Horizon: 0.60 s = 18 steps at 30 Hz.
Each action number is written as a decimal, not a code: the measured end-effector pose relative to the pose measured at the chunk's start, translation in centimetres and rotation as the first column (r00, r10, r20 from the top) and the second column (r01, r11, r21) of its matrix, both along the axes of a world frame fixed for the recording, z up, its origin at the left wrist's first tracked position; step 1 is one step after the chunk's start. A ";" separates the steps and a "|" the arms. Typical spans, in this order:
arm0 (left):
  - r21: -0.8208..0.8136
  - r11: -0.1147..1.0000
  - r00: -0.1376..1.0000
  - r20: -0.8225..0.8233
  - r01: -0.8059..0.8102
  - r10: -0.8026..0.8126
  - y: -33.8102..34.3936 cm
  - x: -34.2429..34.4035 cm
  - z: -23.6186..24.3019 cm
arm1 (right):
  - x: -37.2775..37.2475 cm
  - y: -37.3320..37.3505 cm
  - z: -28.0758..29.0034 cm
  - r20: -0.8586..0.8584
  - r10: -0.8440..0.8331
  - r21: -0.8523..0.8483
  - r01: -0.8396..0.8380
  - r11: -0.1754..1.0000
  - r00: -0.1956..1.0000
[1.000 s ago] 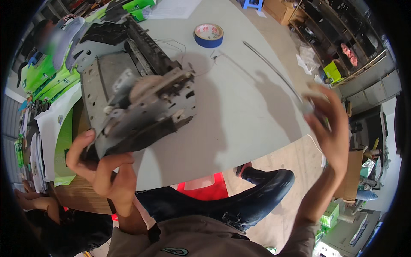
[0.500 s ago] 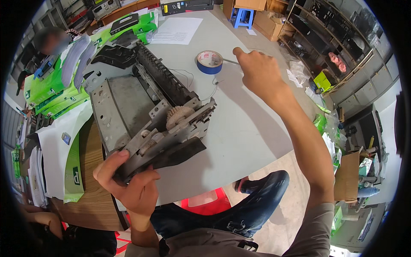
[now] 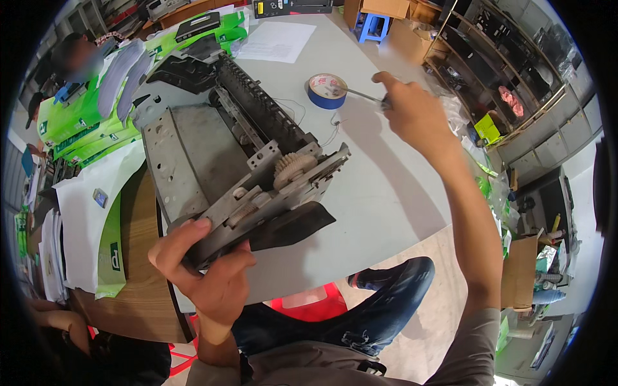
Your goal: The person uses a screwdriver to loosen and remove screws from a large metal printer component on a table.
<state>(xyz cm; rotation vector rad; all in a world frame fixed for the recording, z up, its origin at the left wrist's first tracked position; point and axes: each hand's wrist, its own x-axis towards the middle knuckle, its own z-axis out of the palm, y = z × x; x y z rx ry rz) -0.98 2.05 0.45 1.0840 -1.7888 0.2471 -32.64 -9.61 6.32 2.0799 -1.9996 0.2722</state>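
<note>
Grey table (image 3: pixel 380 199): one frame (image 3: pixel 212 161) at its left edge, near corner grasped in my left hand (image 3: pixel 212 276); one rod (image 3: pixel 365 96) clasped in my right hand (image 3: pixel 415 112) by the right edge, long axis pointing left toward the tape (image 3: pixel 327 101), the gears (image 3: pixel 294 169) nearer me, left of the rod.

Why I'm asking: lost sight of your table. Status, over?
Left hand gripping machine frame. Right hand holding metal rod. Tape roll close by rod's tip.
</note>
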 end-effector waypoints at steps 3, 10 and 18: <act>0.009 1.000 0.999 -0.029 0.030 -0.030 -0.1 -0.1 0.1 | -1.3 3.1 1.2 0.127 0.071 -0.058 -0.063 0.996 0.989; -0.015 0.999 0.999 -0.034 0.037 -0.037 -0.2 0.2 -0.2 | 0.3 12.5 3.5 0.615 0.102 -0.053 -0.088 0.995 0.782; -0.223 0.951 0.965 0.104 -0.212 0.240 0.0 -0.3 -0.9 | 0.5 24.3 3.4 0.748 0.166 -0.151 -0.078 0.985 0.643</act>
